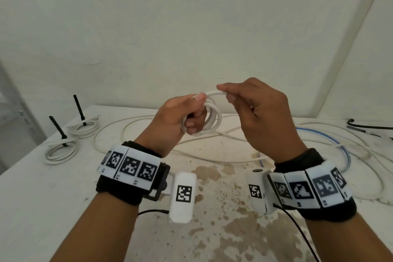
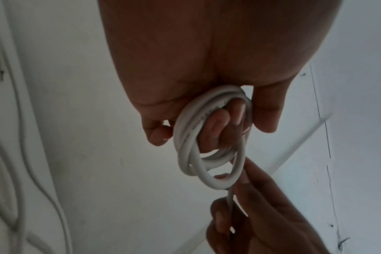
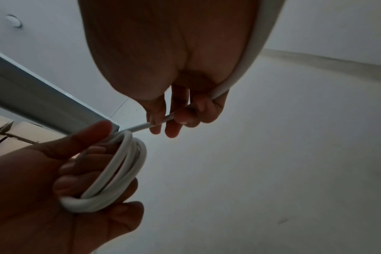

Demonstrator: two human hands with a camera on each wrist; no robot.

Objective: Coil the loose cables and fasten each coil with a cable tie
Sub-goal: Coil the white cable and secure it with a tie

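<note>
Your right hand [image 1: 261, 117] hides where the loose white round cable [image 1: 214, 93] leaves your grip, while thin black cables [image 1: 370, 127] run off the table's right edge.

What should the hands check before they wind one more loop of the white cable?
1. Left hand grips the coil: ok.
2. Right hand pinches the feeding strand: ok.
3. Loops lie together, none slipping off the fingers: ok.
4. Slack cable left on the table to wind: ok.
5. Slack free of knots: cannot tell.
6. Spare cable tie near: cannot tell; dark strips lie far right.
</note>
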